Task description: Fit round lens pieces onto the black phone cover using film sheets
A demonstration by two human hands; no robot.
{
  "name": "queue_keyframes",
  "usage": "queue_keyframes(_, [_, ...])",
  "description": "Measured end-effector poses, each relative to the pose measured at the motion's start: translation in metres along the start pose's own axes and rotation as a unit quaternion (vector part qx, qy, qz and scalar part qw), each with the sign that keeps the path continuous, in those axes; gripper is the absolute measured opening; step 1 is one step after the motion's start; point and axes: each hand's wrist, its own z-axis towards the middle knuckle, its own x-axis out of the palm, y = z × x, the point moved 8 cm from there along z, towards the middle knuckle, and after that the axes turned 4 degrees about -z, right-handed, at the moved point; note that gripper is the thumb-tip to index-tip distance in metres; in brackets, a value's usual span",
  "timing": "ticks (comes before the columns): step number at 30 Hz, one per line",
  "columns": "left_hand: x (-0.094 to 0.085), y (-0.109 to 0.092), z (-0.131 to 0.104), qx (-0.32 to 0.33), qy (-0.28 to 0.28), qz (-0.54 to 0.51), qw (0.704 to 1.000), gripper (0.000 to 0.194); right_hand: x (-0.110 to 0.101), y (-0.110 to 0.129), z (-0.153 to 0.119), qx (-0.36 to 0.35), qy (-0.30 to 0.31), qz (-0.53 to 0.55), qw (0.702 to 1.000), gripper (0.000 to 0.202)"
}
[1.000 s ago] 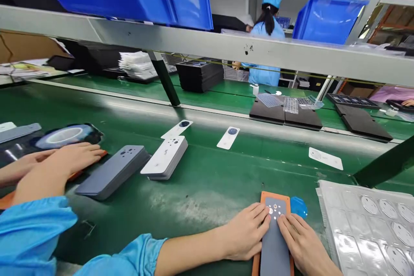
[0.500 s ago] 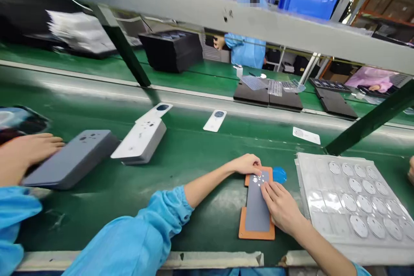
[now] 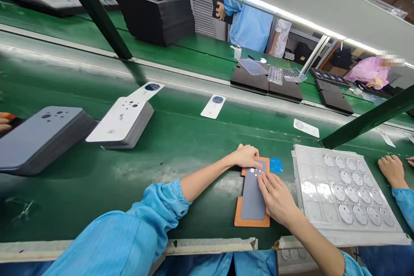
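A grey phone back panel (image 3: 253, 194) with small holes near its top lies in an orange fixture (image 3: 252, 223) on the green bench. My left hand (image 3: 247, 156) is closed at the fixture's upper left corner, its thumb pressed across the panel's top by the holes. From the right, my right hand (image 3: 277, 198) holds the panel's edge, fingers together and tips just below the holes; its thumb is hidden. Touching the fixture's upper right side is a round blue film (image 3: 276, 165). Beside my right forearm lies a clear tray (image 3: 312, 194) with several round silver discs in its pockets.
Stacks of grey panels (image 3: 42, 133) and white panels (image 3: 118, 120) stand at the left. White cards (image 3: 213, 107) lie along the bench's back. A slanted green post (image 3: 365, 118) rises behind the tray. A co-worker's hand (image 3: 392, 170) rests right of the tray; another person (image 3: 250, 23) stands across.
The view has tilted down and shifted, so the bench items sit elsewhere in the picture. Both my hands keep to the panel, the right fingertips still below the holes. A co-worker's hand at right shows more.
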Motion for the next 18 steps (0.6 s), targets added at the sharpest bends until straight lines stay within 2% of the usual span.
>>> queue_keyframes(3, [0.005, -0.002, 0.0, -0.006, -0.007, 0.021, 1.0, 0.038, -0.002, -0.005, -0.002, 0.009, 0.017, 0.041, 0.999, 0.063])
queue_keyframes(6, [0.005, -0.002, -0.001, -0.002, 0.005, 0.029, 1.0, 0.04, -0.006, -0.017, -0.012, 0.033, 0.036, 0.127, 0.991, 0.063])
queue_keyframes(11, [0.004, -0.007, -0.009, 0.024, 0.014, 0.03, 0.999, 0.049, -0.02, -0.047, -0.037, 0.141, -0.021, 0.204, 0.969, 0.049])
queue_keyframes(14, [0.008, -0.011, -0.01, 0.006, 0.0, 0.055, 0.998, 0.057, -0.02, -0.049, -0.046, 0.169, -0.034, 0.231, 0.958, 0.039])
queue_keyframes(18, [0.014, -0.016, -0.002, -0.014, 0.005, 0.073, 0.997, 0.056, -0.012, -0.042, -0.046, 0.183, 0.003, 0.264, 0.947, 0.032])
